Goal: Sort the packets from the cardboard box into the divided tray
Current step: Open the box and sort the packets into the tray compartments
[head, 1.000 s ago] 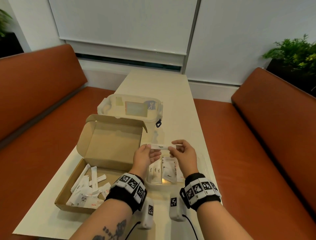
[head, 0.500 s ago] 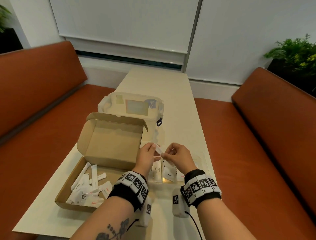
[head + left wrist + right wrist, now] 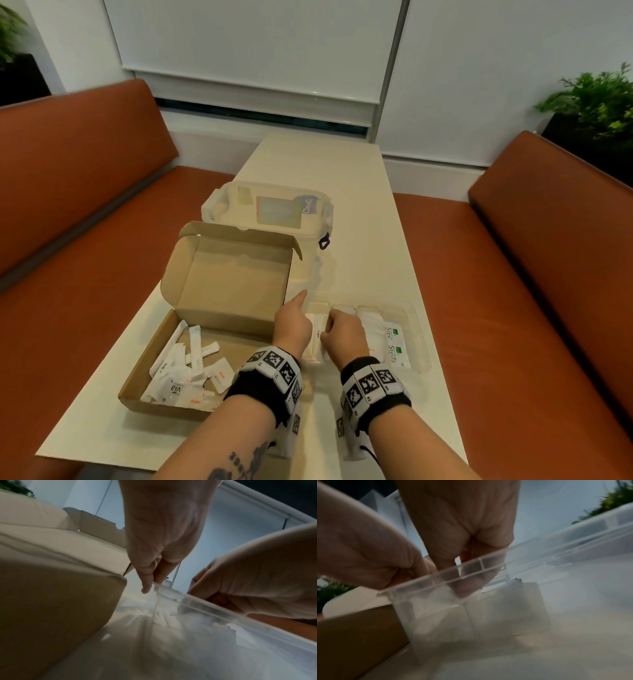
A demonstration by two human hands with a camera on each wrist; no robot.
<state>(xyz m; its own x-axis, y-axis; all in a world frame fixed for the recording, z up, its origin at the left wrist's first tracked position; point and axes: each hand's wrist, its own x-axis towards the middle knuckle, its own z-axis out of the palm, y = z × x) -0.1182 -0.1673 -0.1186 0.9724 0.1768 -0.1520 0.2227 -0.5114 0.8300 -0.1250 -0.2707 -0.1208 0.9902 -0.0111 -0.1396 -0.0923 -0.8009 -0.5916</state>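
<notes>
Head view: two hands over one tray, perhaps three compartments.

This looks like a seating booth in a café or an office break area, though the view does not settle which. A long, narrow cream desk runs between two benches with orange-brown upholstery, one at each side, with padded backs. At the far end there is a large window covered by a white roller blind. Green plants in dark planters stand behind the benches in both corners. On the desk lie small sugar and sweetener packets, as are common in such places
</notes>
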